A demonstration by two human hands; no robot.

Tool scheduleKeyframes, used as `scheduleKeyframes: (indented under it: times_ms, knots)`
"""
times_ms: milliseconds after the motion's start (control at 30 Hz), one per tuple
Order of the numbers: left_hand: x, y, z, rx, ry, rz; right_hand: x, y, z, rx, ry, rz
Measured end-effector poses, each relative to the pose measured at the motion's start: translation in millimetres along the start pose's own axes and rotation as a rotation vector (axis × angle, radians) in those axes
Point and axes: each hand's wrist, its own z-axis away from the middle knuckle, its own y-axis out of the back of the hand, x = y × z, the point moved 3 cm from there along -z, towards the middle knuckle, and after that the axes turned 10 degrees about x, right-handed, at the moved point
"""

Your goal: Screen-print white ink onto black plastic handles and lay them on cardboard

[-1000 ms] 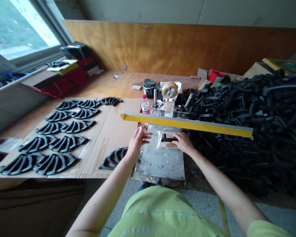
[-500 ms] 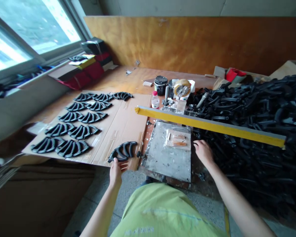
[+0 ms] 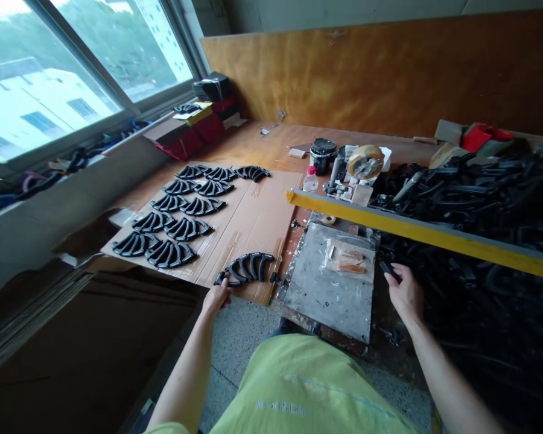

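My left hand (image 3: 217, 296) is closed on the left end of a row of curved black parts (image 3: 248, 268), nested in a fan at the front edge of the cardboard sheet (image 3: 248, 220). Between the fingertips of my right hand (image 3: 406, 294) is a black plastic piece (image 3: 390, 271), held beside the right edge of a grey metal plate (image 3: 328, 289). More fans of curved black parts (image 3: 171, 253) lie in rows on the cardboard's left half. On the plate lies a clear plastic bag (image 3: 349, 260) with orange-brown strips.
A yellow-and-grey bar (image 3: 416, 229) crosses above the plate toward a large heap of black parts (image 3: 475, 199) on the right. Behind stand a red-capped bottle (image 3: 310, 179), a black-lidded tub (image 3: 323, 155) and a tape roll (image 3: 365, 161). Boxes (image 3: 194, 135) sit by the window.
My left hand has moved to the fan's left end and its fingers have closed there. My right hand now shows a black piece at its fingertips. The view has swung left.
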Motion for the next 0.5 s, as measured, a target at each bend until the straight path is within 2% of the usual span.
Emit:
scheduleKeyframes:
  times_ms: [100,167,233,300,367,433,500]
  knots:
    - [30,2.2,6,-0.029,-0.088,-0.015,-52,-8,6,-0.07,0.317,-0.145]
    - [71,-4.1,16,-0.059,-0.195,0.03,-82,-17,8,-0.12,0.453,-0.186]
    - [126,-11.1,35,-0.102,-0.349,0.174,-100,-25,7,-0.149,0.512,-0.181]
    - [189,-11.3,65,-0.153,-0.553,0.475,-107,-31,6,-0.163,0.541,-0.153]
    - [244,-4.8,100,-0.206,-0.683,0.742,-105,-34,6,-0.161,0.563,-0.129]
    - [285,2.9,131,-0.294,-0.728,0.908,-99,-35,6,-0.151,0.577,-0.106]
    - [307,8.7,153,-0.331,-0.745,0.965,-95,-36,8,-0.141,0.576,-0.093]
